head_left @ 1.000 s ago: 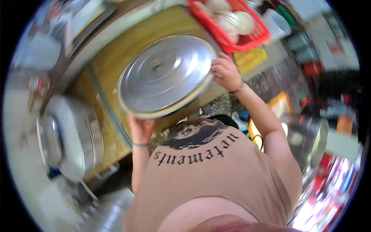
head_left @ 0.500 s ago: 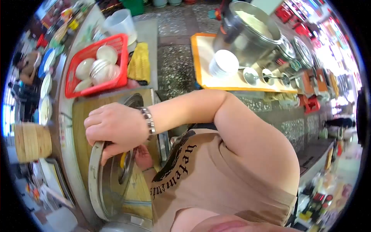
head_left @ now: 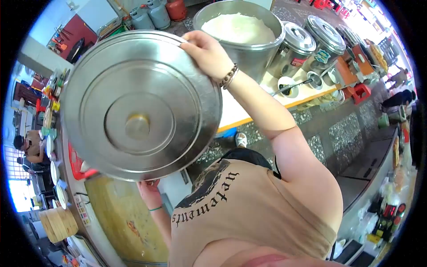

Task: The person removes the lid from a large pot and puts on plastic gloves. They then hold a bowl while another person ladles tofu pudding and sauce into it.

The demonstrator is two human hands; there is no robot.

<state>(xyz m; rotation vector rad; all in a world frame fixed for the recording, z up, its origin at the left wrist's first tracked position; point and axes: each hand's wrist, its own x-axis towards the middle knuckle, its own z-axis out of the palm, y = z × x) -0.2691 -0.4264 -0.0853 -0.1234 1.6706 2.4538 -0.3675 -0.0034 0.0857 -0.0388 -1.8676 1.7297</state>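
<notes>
A large round metal lid (head_left: 187, 129) with a central knob is held up in front of my chest, its knobbed face toward the camera. The fingers of my right hand (head_left: 208, 54) grip its upper right rim. At the bottom edge my left hand (head_left: 149, 189) holds the rim, its fingers partly hidden behind the lid. Beyond my right hand stands a big open steel pot (head_left: 253, 60) filled with something pale. The lid covers part of a red basket (head_left: 76, 163) at the left.
Two lidded steel pots (head_left: 291, 49) and ladles (head_left: 315, 80) stand to the right of the big pot. Below the lid is a stained wooden worktop (head_left: 120, 213). Bamboo steamers (head_left: 58, 224) and plates line the left counter. Another person (head_left: 33, 147) is at the far left.
The lid has risen from above the worktop and turned its knobbed face to the camera. Both hands still hold its rim. My view has shifted toward the big pot.
</notes>
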